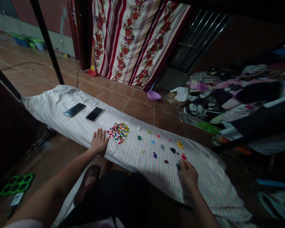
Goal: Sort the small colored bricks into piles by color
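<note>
My left hand (99, 140) lies flat on the striped cloth, fingers stretched out, beside a mixed heap of small coloured pieces (120, 132). My right hand (189, 172) is over the cloth's right part, its fingertips pinched together by a small red pile (183, 156). Whatever those fingers hold, if anything, is too small to make out. Around it lie small piles sorted by colour: a yellow pile (180, 144), a black pile (173, 150), a brown pile (166, 161), a purple pile (155, 155), a green pile (139, 137) and several others.
Two phones, one dark phone (75, 110) and one black-screened phone (95, 114), rest on the striped cloth (130, 158) to the left. Beyond it, a purple basin (154, 96) stands on the tiled floor near a floral curtain (133, 41). Heaped clothes (223, 85) fill the right side.
</note>
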`<state>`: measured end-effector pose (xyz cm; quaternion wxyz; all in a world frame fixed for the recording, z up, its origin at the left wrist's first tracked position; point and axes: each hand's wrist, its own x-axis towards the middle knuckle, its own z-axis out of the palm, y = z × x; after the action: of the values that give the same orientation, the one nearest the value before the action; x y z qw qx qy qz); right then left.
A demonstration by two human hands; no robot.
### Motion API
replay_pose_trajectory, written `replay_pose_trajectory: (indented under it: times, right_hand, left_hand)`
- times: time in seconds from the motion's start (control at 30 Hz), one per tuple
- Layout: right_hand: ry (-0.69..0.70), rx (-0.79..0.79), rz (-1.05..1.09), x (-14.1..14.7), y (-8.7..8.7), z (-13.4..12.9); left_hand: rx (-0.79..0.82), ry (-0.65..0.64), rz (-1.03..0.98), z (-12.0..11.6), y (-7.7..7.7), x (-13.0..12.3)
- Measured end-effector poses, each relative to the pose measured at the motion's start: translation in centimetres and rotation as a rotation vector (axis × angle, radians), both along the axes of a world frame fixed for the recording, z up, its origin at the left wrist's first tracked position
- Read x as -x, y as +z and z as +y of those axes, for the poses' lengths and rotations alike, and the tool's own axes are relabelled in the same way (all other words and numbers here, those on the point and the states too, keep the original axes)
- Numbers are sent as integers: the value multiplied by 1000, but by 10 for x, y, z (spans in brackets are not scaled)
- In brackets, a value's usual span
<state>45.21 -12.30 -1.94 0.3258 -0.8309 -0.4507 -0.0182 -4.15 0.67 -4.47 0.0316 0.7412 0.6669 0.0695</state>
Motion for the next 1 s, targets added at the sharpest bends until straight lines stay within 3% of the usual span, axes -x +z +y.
replay_pose_trajectory:
  times: [0.13, 0.27, 0.5, 0.7, 1.0]
  right_hand:
    - [143, -20, 97, 49, 16, 31]
    - [434, -50, 200, 117, 24, 68]
    - [828, 9, 278, 234, 27, 122]
    - [916, 78, 145, 292, 14, 157]
    - [871, 319, -97, 332, 13, 182]
  left_hand:
    - [-23, -19, -17, 19, -3, 6]
    - [-84, -32, -54, 34, -3, 8]
    - [-173, -45, -117, 36, 7, 8]
    - [-187, -1, -143, 32, 7, 8]
    - [-220, 2, -155, 34, 0, 7]
